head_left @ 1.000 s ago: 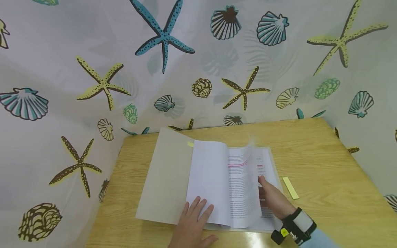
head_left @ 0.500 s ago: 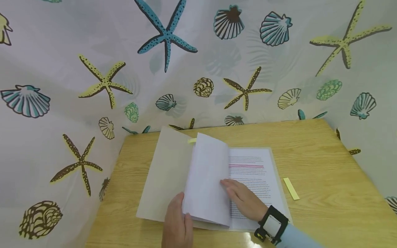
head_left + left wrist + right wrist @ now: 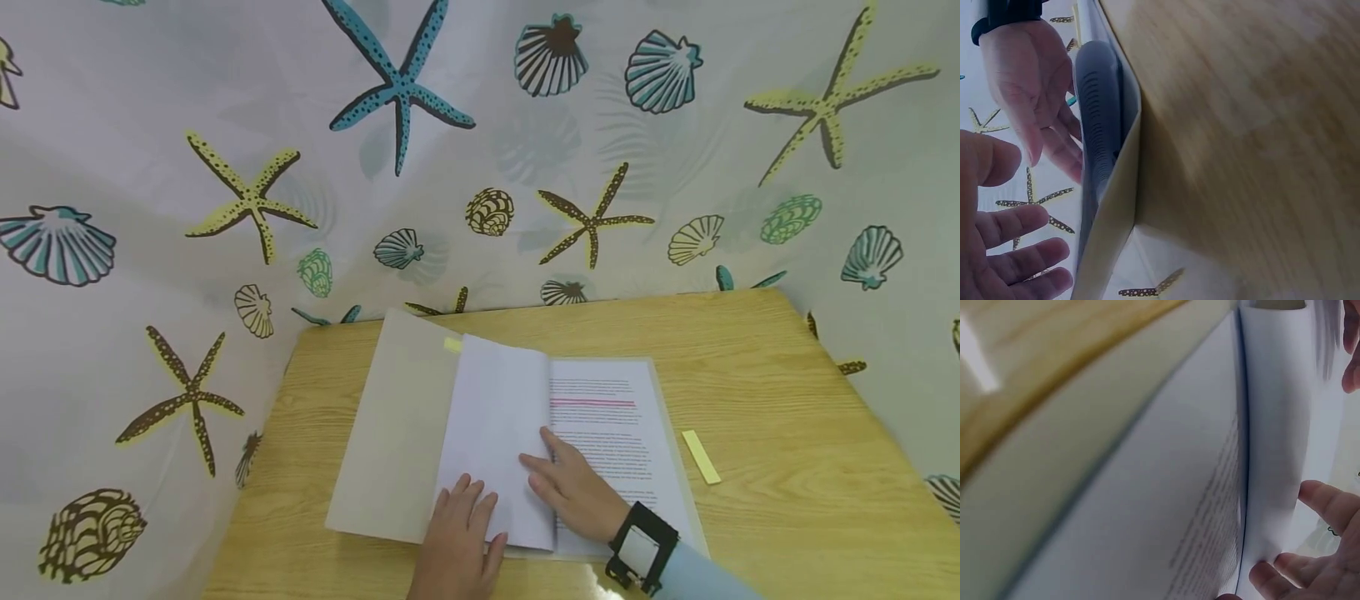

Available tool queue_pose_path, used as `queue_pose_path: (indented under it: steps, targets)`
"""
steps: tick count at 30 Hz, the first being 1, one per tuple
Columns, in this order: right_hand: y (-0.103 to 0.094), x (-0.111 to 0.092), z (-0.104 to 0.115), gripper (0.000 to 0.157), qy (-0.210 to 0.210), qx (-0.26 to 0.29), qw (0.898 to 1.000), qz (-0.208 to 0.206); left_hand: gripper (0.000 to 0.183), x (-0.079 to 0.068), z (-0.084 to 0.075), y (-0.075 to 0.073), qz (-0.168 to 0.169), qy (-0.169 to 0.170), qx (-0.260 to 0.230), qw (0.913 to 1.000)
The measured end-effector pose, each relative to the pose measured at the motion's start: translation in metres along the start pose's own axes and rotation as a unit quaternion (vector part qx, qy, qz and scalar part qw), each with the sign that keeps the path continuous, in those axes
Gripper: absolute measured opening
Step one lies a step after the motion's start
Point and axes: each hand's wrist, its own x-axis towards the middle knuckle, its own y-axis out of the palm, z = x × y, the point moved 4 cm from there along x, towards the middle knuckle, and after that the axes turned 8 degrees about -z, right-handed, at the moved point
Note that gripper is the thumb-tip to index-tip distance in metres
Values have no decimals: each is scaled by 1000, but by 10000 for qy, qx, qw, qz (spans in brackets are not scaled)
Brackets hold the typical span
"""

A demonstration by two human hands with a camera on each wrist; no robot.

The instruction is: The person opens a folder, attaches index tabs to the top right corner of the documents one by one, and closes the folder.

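A bound booklet lies spread on the table, its pale cover (image 3: pixel 393 433) folded out to the left. Over the cover lies a blank white page (image 3: pixel 495 417), and the right page (image 3: pixel 600 433) carries printed text with a pink line. My left hand (image 3: pixel 456 537) rests on the lower left of the blank page, fingers straight. My right hand (image 3: pixel 581 496), with a black strap at the wrist, touches the same page near the fold with its fingertips, seen closer as fingers (image 3: pixel 1322 503) in the right wrist view. A grey ridged strip (image 3: pixel 1099 100) shows at the booklet's near edge.
A small yellow tab (image 3: pixel 452 344) sticks out at the top of the turned pages. Right of the booklet, a yellow paper strip (image 3: pixel 701 457) lies on the wooden table (image 3: pixel 750 367). Cloth with starfish and shells (image 3: pixel 487 125) hangs behind and at both sides.
A page has been turned from right to left. My right hand has moved left from the page's right side to the fold; my left hand lifted off briefly and lies on the blank page again.
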Motion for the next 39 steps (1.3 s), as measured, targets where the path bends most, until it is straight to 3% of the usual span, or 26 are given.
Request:
queue_pose_path:
  steps: [9,31,39]
  targets:
    - [2,-2,-1,41,-65,-112,9999,-26,42,-1,-1,4,398,-61,34,9992]
    - [-13,-4,-4,41,309,590,9975,-227,37,10,-13,-3,-108,182,-212,9996]
    - [-18,-8,-7,38,374,674,9965,-322,36,12,-15,-3,-67,177,-270,9995]
